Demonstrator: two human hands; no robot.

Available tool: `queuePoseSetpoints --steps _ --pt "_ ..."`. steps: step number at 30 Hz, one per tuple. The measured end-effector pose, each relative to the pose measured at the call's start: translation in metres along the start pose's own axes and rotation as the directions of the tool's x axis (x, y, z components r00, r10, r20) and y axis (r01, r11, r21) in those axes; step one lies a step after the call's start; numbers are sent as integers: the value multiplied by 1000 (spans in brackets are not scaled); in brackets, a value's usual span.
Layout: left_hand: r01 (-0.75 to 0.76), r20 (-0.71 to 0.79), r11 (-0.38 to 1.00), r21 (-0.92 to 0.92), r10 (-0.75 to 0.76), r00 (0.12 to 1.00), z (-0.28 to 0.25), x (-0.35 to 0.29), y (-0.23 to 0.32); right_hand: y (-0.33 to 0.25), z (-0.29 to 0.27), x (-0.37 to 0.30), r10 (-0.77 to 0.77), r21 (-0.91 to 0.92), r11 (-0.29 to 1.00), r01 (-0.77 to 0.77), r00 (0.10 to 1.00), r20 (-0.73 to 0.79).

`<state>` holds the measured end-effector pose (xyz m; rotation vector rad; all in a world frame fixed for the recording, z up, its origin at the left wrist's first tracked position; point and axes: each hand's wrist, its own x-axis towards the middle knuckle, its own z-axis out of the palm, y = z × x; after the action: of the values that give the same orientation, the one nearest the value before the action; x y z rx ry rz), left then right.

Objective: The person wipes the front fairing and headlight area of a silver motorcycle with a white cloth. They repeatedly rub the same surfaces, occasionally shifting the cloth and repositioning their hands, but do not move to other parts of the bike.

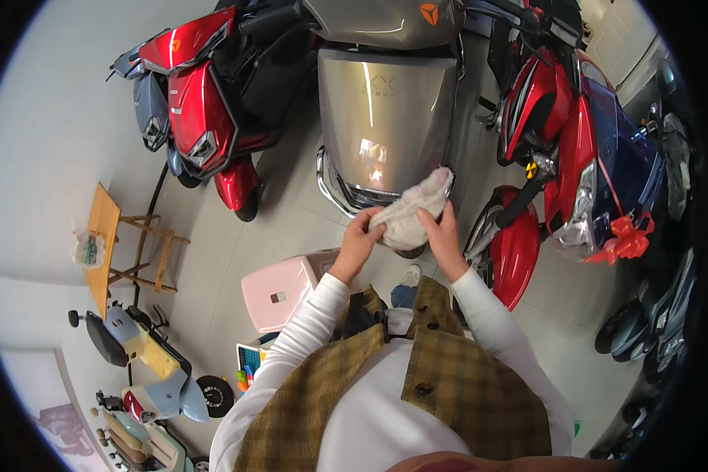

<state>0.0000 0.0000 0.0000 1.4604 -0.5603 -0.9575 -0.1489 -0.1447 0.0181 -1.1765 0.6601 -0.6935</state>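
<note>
A crumpled, fluffy off-white cloth is stretched between my two hands in front of my body. My left hand pinches its lower left end, with the thumb on top. My right hand grips it near the middle, thumb pressed on the fabric, and the loose end reaches up to the right. Just beyond the cloth stands a glossy champagne-grey scooter, front panel towards me, with a chrome bar low on its left. Whether the cloth touches the scooter, I cannot tell.
A pink plastic stool stands by my left forearm. Red scooters flank the grey one, left and right; the right one bears a red bow. A wooden folding table is at the left wall, several scooters below it.
</note>
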Motion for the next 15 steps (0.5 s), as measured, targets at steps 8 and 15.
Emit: queuePoseSetpoints --steps 8,15 --pt "23 -178 993 -112 -43 983 -13 40 23 -2 21 45 -82 -249 966 72 996 -29" --pt "-62 -100 997 34 65 993 -24 95 70 -30 30 104 -227 -254 953 166 946 -233"
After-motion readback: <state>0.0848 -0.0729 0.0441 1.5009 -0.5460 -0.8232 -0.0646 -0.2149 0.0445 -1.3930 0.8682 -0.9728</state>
